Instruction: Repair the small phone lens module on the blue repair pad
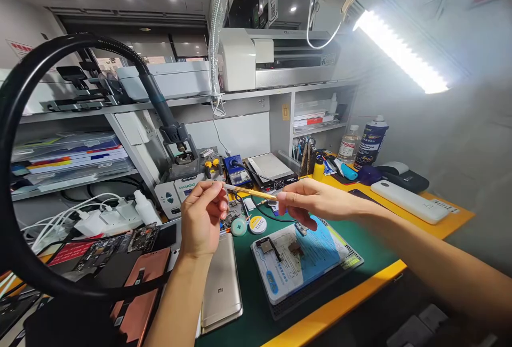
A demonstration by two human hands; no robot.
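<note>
A slim tool with a golden-yellow shaft (256, 193) and a greyish left end spans the gap between my two hands, above the bench. My left hand (202, 214) is closed in a pinch at its grey end, and my right hand (302, 200) pinches the golden end. The exact kind of tool cannot be made out. Beneath my right hand lies a blue and white pad (320, 251) on a dark perforated base, with small phone parts (296, 249) on top. A gold phone back marked MI (220, 283) lies beside my left forearm.
A black ring lamp (10, 176) stands at the left, near circuit boards (100, 251) and a pink phone shell (146, 283). Round tins (257, 224) sit behind the pad. At the back right are a spray can (371, 143), a clear bottle (349, 144) and a white power bank (410, 201).
</note>
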